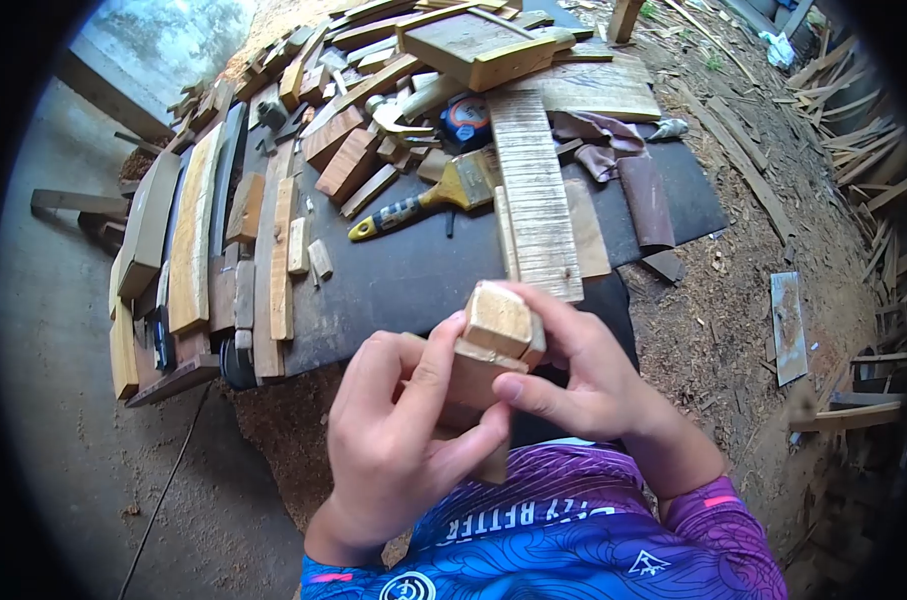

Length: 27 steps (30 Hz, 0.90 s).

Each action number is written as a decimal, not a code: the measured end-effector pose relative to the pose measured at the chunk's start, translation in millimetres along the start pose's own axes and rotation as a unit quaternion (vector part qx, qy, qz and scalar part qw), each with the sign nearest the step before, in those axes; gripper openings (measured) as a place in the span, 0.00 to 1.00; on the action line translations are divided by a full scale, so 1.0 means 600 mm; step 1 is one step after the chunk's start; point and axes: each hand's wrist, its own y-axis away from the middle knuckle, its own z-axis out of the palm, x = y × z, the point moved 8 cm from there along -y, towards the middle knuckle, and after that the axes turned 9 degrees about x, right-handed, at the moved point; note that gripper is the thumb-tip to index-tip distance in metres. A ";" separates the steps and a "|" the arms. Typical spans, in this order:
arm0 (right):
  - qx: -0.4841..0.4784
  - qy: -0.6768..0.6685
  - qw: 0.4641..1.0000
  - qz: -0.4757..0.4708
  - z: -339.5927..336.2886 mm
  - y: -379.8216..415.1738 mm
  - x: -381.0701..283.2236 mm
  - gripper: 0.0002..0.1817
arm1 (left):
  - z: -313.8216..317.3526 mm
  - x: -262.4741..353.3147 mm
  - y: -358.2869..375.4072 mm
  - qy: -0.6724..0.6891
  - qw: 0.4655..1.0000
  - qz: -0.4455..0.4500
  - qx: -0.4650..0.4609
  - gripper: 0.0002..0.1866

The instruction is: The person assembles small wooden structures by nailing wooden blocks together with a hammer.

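Close to my body, a small wooden piece (pixel 499 322) with a rounded block at its top end sits between both hands. My left hand (pixel 398 420) grips its left side, with the thumb and fingers pressed near the block. From the right, my right hand (pixel 583 370) wraps round it, its fingers behind and the thumb along the lower front. The lower part of the wood is partly hidden by my fingers. Just beyond my hands lies a pale, ridged wooden board (pixel 536 190), and left of that a paintbrush (pixel 433 198) with a yellow handle.
Wood offcuts (pixel 348 155) are heaped at the back of the dark worktable (pixel 393 275), with a hammer (pixel 395 118) and a tape measure (pixel 466 122) among them. Long wood strips (pixel 195 230) line the left edge. A brown cloth (pixel 645 195) hangs at the right. Sawdust covers the ground.
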 end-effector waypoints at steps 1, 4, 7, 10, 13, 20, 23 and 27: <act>0.003 0.034 0.999 -0.006 0.000 0.000 -0.003 0.37 | 0.001 -0.002 -0.002 -0.028 0.999 0.011 -0.023 0.35; 0.020 0.216 0.976 -0.022 -0.002 0.003 -0.010 0.36 | 0.006 -0.016 -0.010 -0.102 0.992 0.021 -0.078 0.31; 0.062 0.324 0.941 -0.080 -0.021 0.006 -0.015 0.35 | 0.013 -0.047 -0.029 -0.160 0.976 0.019 -0.148 0.34; 0.088 0.435 0.888 -0.123 -0.039 -0.002 -0.013 0.35 | 0.015 -0.054 -0.052 -0.168 0.972 0.033 -0.163 0.33; 0.185 0.437 0.875 -0.098 -0.078 -0.002 -0.017 0.31 | 0.024 -0.072 -0.071 -0.208 0.950 -0.002 -0.235 0.32; 0.234 0.454 0.858 -0.053 -0.118 -0.003 -0.030 0.28 | 0.029 -0.117 -0.091 -0.278 0.917 0.002 -0.286 0.29; 0.249 0.437 0.863 -0.051 -0.120 -0.006 -0.024 0.26 | 0.031 -0.129 -0.086 -0.262 0.927 0.019 -0.269 0.31; 0.232 0.456 0.857 -0.057 -0.114 -0.010 -0.024 0.25 | 0.016 -0.138 -0.085 -0.203 0.946 0.034 -0.252 0.34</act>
